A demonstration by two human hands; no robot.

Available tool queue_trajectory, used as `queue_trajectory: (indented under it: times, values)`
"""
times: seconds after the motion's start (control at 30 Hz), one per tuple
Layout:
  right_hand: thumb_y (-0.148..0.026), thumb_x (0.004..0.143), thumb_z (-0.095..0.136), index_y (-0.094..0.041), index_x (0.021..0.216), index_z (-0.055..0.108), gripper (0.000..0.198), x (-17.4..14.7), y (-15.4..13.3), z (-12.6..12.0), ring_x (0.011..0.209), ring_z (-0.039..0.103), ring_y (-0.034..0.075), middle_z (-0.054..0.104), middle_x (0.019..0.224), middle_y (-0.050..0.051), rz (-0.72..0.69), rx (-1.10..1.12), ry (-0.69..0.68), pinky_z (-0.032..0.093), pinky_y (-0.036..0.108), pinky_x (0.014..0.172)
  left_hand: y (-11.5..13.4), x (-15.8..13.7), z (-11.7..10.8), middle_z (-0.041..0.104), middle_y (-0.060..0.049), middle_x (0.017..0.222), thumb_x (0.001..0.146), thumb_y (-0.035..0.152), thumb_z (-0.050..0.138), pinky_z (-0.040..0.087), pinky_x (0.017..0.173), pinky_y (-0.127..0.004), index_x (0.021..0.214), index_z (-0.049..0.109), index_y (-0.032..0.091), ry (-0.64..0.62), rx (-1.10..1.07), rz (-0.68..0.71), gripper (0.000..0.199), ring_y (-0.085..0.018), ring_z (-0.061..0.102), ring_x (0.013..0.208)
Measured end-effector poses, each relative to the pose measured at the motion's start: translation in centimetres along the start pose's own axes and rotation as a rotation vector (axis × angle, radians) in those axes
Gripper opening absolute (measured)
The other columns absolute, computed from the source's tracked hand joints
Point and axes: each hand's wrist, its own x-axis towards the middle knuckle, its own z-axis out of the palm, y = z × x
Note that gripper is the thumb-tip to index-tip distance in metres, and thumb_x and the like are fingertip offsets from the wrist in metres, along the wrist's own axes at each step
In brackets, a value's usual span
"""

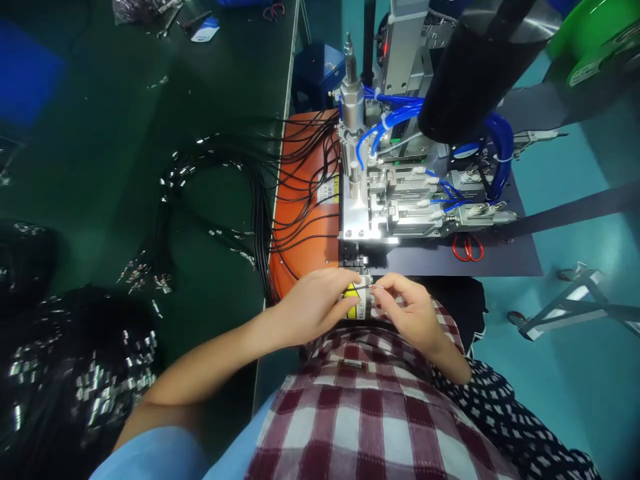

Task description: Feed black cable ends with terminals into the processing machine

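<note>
My left hand (320,300) has a black cable (359,288) between its thumb and fingers. Facing it from the right, my right hand (410,312) pinches the thin wires (376,287) at the end of that cable. Both hands are in front of my body, at the near edge of a metal machine (356,220) with cylinders and blue air tubes. A yellow and white label (361,308) shows just below the cable. Several other black cables (305,220) run from the machine over an orange plate (305,173).
On the dark green table (215,213) lies a long bundle of cables (257,200) with shiny ends. A larger cable pile (100,360) sits at the lower left. Red-handled scissors (469,249) rest right of the machine. A black cylinder (460,87) hangs overhead.
</note>
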Motion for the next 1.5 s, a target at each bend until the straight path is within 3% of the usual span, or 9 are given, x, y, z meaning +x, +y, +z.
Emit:
queue_trajectory:
  times: [0.13,0.23,0.47,0.67,0.83,1.0,1.3,1.5]
  values:
    - [-0.036,0.09,0.061,-0.021,0.082,0.066,0.018,0.2,0.2,-0.4,0.057,0.054,0.011,0.061,0.069,-0.001,0.043,0.185,-0.006,0.046,0.024,0.054,0.8,2.1,1.0,0.065,-0.003,0.09,0.1,0.027,0.039,0.045,0.073,-0.026,0.104,0.058,0.018,0.015,-0.321,-0.034,0.022,-0.015,0.059,0.08]
    - [-0.04,0.089,0.062,-0.021,0.084,0.067,0.02,0.5,0.6,-0.8,0.054,0.052,0.01,0.06,0.067,-0.002,0.106,0.36,-0.003,0.045,0.022,0.05,0.5,2.5,1.7,0.061,0.001,0.076,0.099,0.029,0.044,0.04,0.061,-0.023,0.109,0.055,0.019,0.065,-0.499,-0.101,0.018,-0.012,0.054,0.068]
    - [-0.033,0.082,0.071,-0.02,0.078,0.065,0.015,1.3,0.8,-0.1,0.049,0.046,0.007,0.058,0.066,-0.003,0.151,0.486,-0.008,0.042,0.021,0.047,-0.2,2.2,2.4,0.056,0.004,0.068,0.098,0.026,0.047,0.037,0.061,-0.021,0.114,0.051,0.02,0.083,-0.644,-0.113,0.018,-0.009,0.048,0.063]
    - [-0.03,0.083,0.07,-0.02,0.078,0.064,0.013,1.1,1.1,1.0,0.053,0.049,0.008,0.059,0.068,-0.002,0.08,0.423,0.021,0.041,0.022,0.05,-0.5,2.3,3.2,0.054,0.003,0.068,0.096,0.03,0.051,0.038,0.059,-0.021,0.109,0.055,0.018,0.094,-0.82,-0.141,0.018,-0.01,0.049,0.063]
    - [-0.028,0.086,0.067,-0.019,0.077,0.063,0.013,0.8,1.5,1.3,0.056,0.046,0.008,0.056,0.069,-0.002,0.028,0.327,0.037,0.039,0.023,0.052,-0.2,2.6,3.5,0.058,-0.001,0.081,0.087,0.032,0.064,0.035,0.051,-0.019,0.096,0.064,0.015,0.198,-0.864,-0.24,0.019,-0.008,0.049,0.06]
    - [-0.026,0.086,0.065,-0.02,0.079,0.062,0.01,0.6,1.3,1.4,0.054,0.046,0.009,0.055,0.068,-0.002,0.014,0.273,0.049,0.039,0.024,0.05,0.2,3.0,3.2,0.059,0.001,0.075,0.082,0.03,0.068,0.035,0.048,-0.017,0.081,0.062,0.013,0.214,-0.966,-0.333,0.018,-0.005,0.048,0.053]
    - [-0.026,0.085,0.066,-0.02,0.078,0.061,0.011,0.7,0.9,1.4,0.054,0.046,0.009,0.054,0.067,-0.003,0.026,0.257,0.058,0.04,0.024,0.051,0.0,3.0,3.5,0.055,0.004,0.064,0.08,0.033,0.072,0.035,0.049,-0.017,0.081,0.061,0.014,0.216,-1.113,-0.383,0.023,-0.004,0.045,0.051]
    - [-0.03,0.084,0.066,-0.019,0.075,0.061,0.015,0.6,0.9,1.5,0.055,0.047,0.01,0.057,0.069,-0.001,0.049,0.209,0.063,0.04,0.024,0.051,-0.1,3.0,3.3,0.065,-0.001,0.077,0.083,0.028,0.067,0.046,0.061,-0.021,0.09,0.066,0.014,0.158,-1.051,-0.312,0.016,-0.009,0.058,0.064]
